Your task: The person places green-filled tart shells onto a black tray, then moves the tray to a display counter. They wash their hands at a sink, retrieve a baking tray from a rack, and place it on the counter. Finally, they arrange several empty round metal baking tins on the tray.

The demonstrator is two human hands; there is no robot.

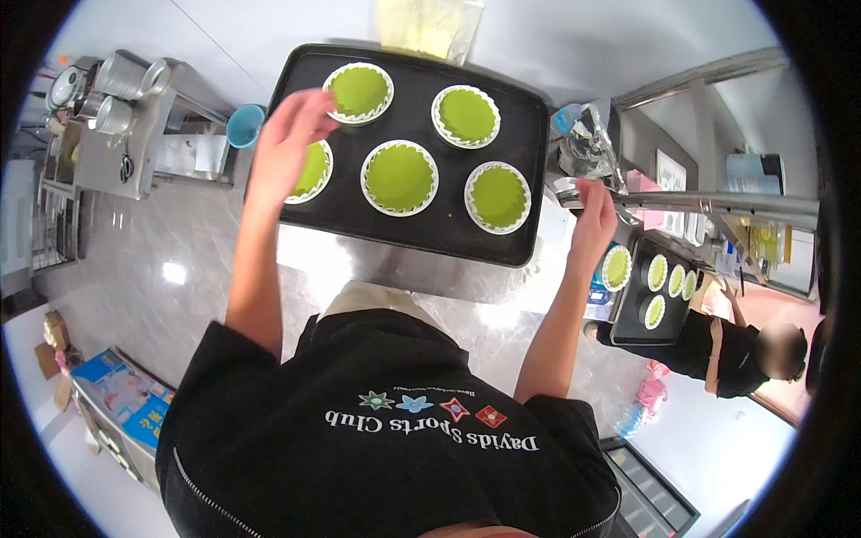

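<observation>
Before me a black baking tray (pixel 336 222) bears several round white paper cups with scalloped rims, filled with smooth green batter or cream. My left hand (pixel 296 128) hangs over the tray's left end, blurred, with bent fingers. Its fingertips overlap the edge of the upper left green-filled cup (pixel 360 93); whether they touch it is unclear. Partly behind this hand is the lower left cup (pixel 313 173). The middle cup (pixel 399 178) stands to its right. My right hand (pixel 593 215) is raised right of the tray, fingertips together, near crumpled aluminium foil (pixel 592 148). Whether it holds anything is unclear.
A clear bag with yellow contents (pixel 430 30) lies behind the tray. Right, a second tray (pixel 625 316) holds more green-filled cups, beside a person in black (pixel 713 343). A metal shelf rail (pixel 726 203) runs there. Left are a blue bucket (pixel 245 126) and a steel table (pixel 128 158).
</observation>
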